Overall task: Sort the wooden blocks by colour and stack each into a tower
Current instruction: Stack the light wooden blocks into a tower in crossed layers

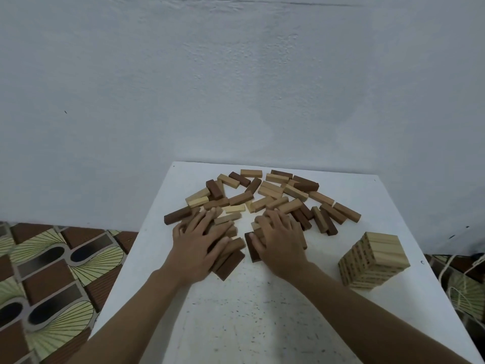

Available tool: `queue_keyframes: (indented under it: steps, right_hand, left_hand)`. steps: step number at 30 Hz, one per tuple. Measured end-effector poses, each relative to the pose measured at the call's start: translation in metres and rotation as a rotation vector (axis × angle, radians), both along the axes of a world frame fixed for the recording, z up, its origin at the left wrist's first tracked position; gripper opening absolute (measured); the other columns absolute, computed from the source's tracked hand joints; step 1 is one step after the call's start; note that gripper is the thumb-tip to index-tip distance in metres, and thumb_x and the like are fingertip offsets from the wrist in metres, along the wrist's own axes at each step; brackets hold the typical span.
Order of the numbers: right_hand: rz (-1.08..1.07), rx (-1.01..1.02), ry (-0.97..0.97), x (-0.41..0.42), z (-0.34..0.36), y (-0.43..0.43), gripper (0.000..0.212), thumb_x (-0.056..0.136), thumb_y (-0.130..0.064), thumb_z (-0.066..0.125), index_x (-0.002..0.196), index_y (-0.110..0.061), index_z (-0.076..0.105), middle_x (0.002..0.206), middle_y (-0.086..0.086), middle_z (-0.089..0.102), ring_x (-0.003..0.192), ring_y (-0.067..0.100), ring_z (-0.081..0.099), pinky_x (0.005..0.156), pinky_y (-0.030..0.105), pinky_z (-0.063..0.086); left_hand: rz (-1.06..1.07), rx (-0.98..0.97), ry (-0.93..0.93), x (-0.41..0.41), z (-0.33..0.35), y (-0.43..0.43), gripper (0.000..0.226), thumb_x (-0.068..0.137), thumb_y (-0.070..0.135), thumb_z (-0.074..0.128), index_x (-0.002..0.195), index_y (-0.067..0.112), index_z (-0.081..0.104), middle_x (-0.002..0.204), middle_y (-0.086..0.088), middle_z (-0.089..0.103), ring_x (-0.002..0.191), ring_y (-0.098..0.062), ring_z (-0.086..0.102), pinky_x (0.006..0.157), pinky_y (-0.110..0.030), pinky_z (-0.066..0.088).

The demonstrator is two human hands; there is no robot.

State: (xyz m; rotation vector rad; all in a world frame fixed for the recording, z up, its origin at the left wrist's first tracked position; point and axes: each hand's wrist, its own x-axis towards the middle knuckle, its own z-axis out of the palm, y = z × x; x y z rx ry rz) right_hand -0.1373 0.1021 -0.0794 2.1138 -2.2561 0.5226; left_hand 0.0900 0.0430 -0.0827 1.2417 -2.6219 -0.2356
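Observation:
Several loose wooden blocks point(273, 195) in dark brown, mid brown and pale wood lie scattered across the far half of a white table point(252, 311). A tower of pale blocks point(374, 261) stands at the right. My left hand point(199, 243) rests flat, fingers spread, on a cluster of mid and dark brown blocks point(231, 261). My right hand point(279, 240) lies palm down over more blocks, its fingers curled against a dark brown block point(252, 249). Blocks under both palms are partly hidden.
A pale blue wall rises just behind the table. Patterned floor tiles point(52, 285) show at the left. Coiled rope point(464, 287) lies on the floor at the right, past the table's edge.

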Motion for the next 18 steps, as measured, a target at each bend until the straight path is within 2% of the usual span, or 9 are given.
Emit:
queue_keyframes:
  steps: [2, 4, 6, 8, 10, 12, 14, 16, 18]
  right_hand:
    - [0.032, 0.035, -0.010, -0.001, -0.005, 0.005, 0.043, 0.099, -0.045, 0.048, 0.134, -0.021, 0.055, 0.145, 0.008, 0.049, 0.142, 0.030, 0.037, 0.115, 0.051, 0.027]
    - [0.052, 0.027, -0.005, -0.002, -0.007, 0.010, 0.042, 0.100, -0.043, 0.047, 0.132, -0.019, 0.056, 0.141, 0.010, 0.051, 0.140, 0.031, 0.038, 0.116, 0.050, 0.027]
    - [0.056, 0.007, -0.008, -0.002, -0.005, 0.013, 0.041, 0.100, -0.042, 0.040, 0.128, -0.018, 0.057, 0.135, 0.010, 0.052, 0.136, 0.030, 0.041, 0.114, 0.048, 0.031]
    - [0.058, 0.011, -0.007, -0.001, -0.002, 0.013, 0.043, 0.098, -0.039, 0.032, 0.126, -0.018, 0.058, 0.134, 0.008, 0.052, 0.134, 0.027, 0.043, 0.114, 0.048, 0.031]
    - [0.086, 0.024, -0.032, 0.000, -0.004, 0.009, 0.040, 0.100, -0.034, 0.034, 0.128, -0.018, 0.056, 0.141, 0.006, 0.051, 0.141, 0.026, 0.038, 0.119, 0.051, 0.027]
    - [0.149, 0.012, -0.048, 0.002, -0.006, 0.004, 0.044, 0.101, -0.032, 0.031, 0.135, -0.016, 0.054, 0.147, 0.005, 0.049, 0.147, 0.025, 0.032, 0.120, 0.055, 0.024]
    - [0.217, -0.004, -0.042, 0.003, -0.007, -0.002, 0.047, 0.102, -0.029, 0.029, 0.139, -0.012, 0.053, 0.148, 0.008, 0.050, 0.147, 0.026, 0.034, 0.118, 0.054, 0.029]
    - [0.232, -0.012, -0.020, 0.004, -0.005, -0.009, 0.049, 0.101, -0.026, 0.030, 0.139, -0.010, 0.055, 0.147, 0.010, 0.052, 0.145, 0.027, 0.038, 0.116, 0.054, 0.033]
    - [0.185, -0.007, 0.002, 0.006, -0.002, -0.017, 0.049, 0.100, -0.027, 0.030, 0.135, -0.007, 0.059, 0.144, 0.013, 0.054, 0.142, 0.029, 0.041, 0.112, 0.057, 0.038]
  left_hand:
    - [0.030, 0.032, 0.059, -0.001, 0.001, 0.012, 0.052, 0.101, 0.066, 0.007, 0.145, 0.059, 0.034, 0.167, 0.019, 0.016, 0.156, -0.011, 0.010, 0.114, -0.052, 0.015]
    - [0.059, 0.010, 0.092, -0.001, 0.002, 0.021, 0.043, 0.102, 0.062, 0.020, 0.138, 0.058, 0.044, 0.162, 0.019, 0.027, 0.152, -0.012, 0.018, 0.110, -0.050, 0.015]
    - [0.079, -0.035, 0.130, -0.003, 0.002, 0.022, 0.034, 0.101, 0.056, 0.034, 0.126, 0.053, 0.058, 0.149, 0.019, 0.041, 0.148, -0.011, 0.027, 0.106, -0.047, 0.016]
    - [0.111, -0.073, 0.224, -0.009, 0.008, 0.017, 0.025, 0.099, 0.050, 0.045, 0.113, 0.046, 0.066, 0.131, 0.018, 0.047, 0.135, -0.010, 0.041, 0.102, -0.042, 0.016]
    - [0.116, -0.063, 0.258, -0.019, 0.016, 0.008, 0.029, 0.100, 0.051, 0.043, 0.120, 0.045, 0.064, 0.129, 0.018, 0.046, 0.129, -0.008, 0.043, 0.104, -0.041, 0.017]
    - [0.048, 0.005, 0.114, -0.029, 0.019, 0.000, 0.049, 0.102, 0.061, 0.024, 0.142, 0.046, 0.049, 0.151, 0.018, 0.038, 0.144, -0.007, 0.030, 0.113, -0.048, 0.016]
    - [-0.020, 0.029, -0.028, -0.034, 0.012, -0.005, 0.062, 0.101, 0.064, 0.013, 0.155, 0.041, 0.034, 0.163, 0.017, 0.029, 0.153, -0.008, 0.017, 0.117, -0.053, 0.014]
    - [-0.033, 0.027, -0.011, -0.030, 0.004, -0.009, 0.062, 0.102, 0.063, 0.017, 0.156, 0.038, 0.035, 0.159, 0.018, 0.037, 0.152, -0.007, 0.021, 0.118, -0.048, 0.013]
    - [0.013, 0.041, 0.125, -0.021, 0.000, -0.011, 0.057, 0.101, 0.060, 0.028, 0.149, 0.036, 0.048, 0.147, 0.015, 0.052, 0.144, -0.008, 0.035, 0.116, -0.037, 0.014]
